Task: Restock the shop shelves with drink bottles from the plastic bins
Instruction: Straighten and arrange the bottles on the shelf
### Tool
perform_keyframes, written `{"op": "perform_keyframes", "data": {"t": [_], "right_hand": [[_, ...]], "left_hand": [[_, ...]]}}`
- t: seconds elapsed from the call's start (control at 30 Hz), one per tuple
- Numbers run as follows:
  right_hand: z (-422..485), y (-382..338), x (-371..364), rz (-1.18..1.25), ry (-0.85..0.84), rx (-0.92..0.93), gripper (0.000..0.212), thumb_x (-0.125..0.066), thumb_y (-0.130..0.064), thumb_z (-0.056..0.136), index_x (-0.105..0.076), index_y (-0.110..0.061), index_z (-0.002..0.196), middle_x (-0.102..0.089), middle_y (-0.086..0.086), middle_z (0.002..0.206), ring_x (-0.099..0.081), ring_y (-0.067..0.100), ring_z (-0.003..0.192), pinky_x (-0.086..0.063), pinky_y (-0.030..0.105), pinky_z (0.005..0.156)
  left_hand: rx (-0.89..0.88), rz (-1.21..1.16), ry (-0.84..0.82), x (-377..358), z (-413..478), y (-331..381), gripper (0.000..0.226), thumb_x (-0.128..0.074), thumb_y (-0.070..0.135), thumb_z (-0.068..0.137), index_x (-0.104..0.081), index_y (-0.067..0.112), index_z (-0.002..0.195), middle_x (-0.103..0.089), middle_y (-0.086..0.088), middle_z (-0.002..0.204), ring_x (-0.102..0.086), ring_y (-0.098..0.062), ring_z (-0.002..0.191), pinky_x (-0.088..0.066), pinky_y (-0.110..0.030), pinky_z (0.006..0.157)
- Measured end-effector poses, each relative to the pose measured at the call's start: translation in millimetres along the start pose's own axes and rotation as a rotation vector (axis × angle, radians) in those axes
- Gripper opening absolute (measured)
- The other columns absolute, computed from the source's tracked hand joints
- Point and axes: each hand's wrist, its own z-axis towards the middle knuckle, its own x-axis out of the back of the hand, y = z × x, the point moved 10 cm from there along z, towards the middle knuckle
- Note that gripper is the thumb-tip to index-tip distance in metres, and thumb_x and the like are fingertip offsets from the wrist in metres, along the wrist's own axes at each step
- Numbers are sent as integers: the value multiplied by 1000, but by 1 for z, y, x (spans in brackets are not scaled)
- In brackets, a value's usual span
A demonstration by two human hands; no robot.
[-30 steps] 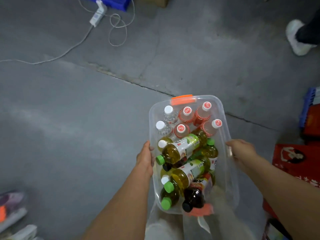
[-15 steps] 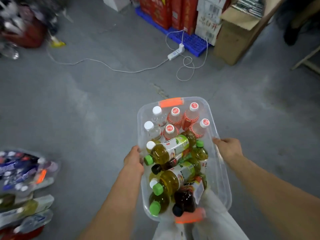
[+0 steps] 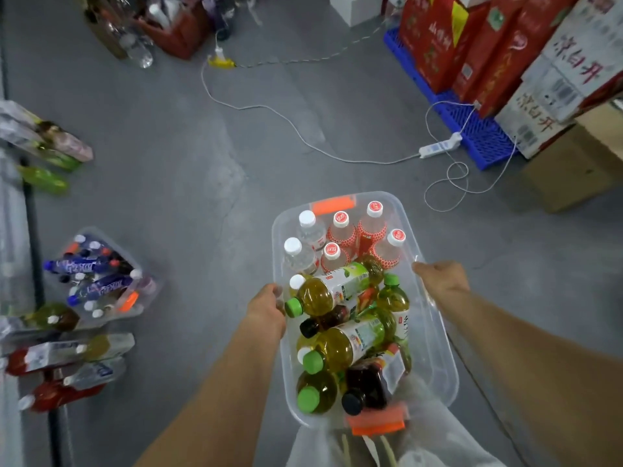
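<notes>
I carry a clear plastic bin [image 3: 435,335] with orange latches in front of me, above the grey floor. My left hand [image 3: 268,306] grips its left rim and my right hand [image 3: 441,279] grips its right rim. Inside lie several green-capped tea bottles [image 3: 332,289], a dark bottle [image 3: 364,389], and at the far end upright red-patterned bottles [image 3: 372,224] and clear water bottles [image 3: 308,227]. A second clear bin [image 3: 101,278] with blue-labelled bottles stands on the floor at the left.
Shelf edges with bottles [image 3: 57,358] run along the left side. A white power strip [image 3: 438,146] and its cable cross the floor ahead. Red and white cartons [image 3: 505,52] on a blue pallet [image 3: 472,129] and a cardboard box [image 3: 573,170] stand at the right.
The view has swung left while I carry the bin: the shelf and second bin came into view at the left, the cartons and power strip moved right. Both hands keep their grip.
</notes>
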Motion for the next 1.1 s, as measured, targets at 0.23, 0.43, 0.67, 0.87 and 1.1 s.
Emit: {"op": "perform_keyframes", "data": {"t": [0.23, 0.43, 0.67, 0.87, 1.1], "right_hand": [[50, -118, -32, -88, -3, 22, 39, -68, -20, 87, -65, 14, 107, -68, 27, 97, -65, 32, 85, -53, 40, 77], [69, -239, -108, -182, 15, 107, 38, -68, -20, 88, -66, 11, 108, -66, 26, 115, -64, 38, 105, -52, 42, 87], [66, -362, -226, -216, 0, 84, 34, -67, -23, 86, -69, 8, 100, -69, 24, 99, -67, 35, 89, -55, 46, 81], [48, -484, -347, -226, -56, 157, 36, -67, -22, 87, -68, 12, 101, -66, 29, 110, -65, 38, 99, -53, 44, 83], [35, -622, -483, -266, -152, 277, 37, -65, -24, 90, -64, 9, 108, -64, 22, 106, -61, 37, 98, -48, 38, 83]], "left_hand": [[77, -127, -3, -35, 35, 78, 17, -62, 23, 94, -63, 12, 82, -52, 1, 78, -43, -10, 62, -39, -22, 58], [126, -201, -27, -32, 92, 170, 15, -61, 15, 94, -60, 10, 79, -48, -1, 71, -40, -9, 55, -36, -19, 47], [141, -238, -8, 13, 156, 317, 7, -62, 14, 93, -62, 10, 88, -51, -3, 72, -40, -8, 53, -39, -19, 49], [122, -299, 35, 76, 206, 454, 25, -61, 13, 92, -51, 12, 69, -36, -2, 62, -34, -8, 50, -35, -19, 46], [53, -472, 56, 138, 285, 589, 15, -56, 13, 94, -60, 11, 79, -44, -2, 68, -35, -10, 52, -34, -19, 49]]}}
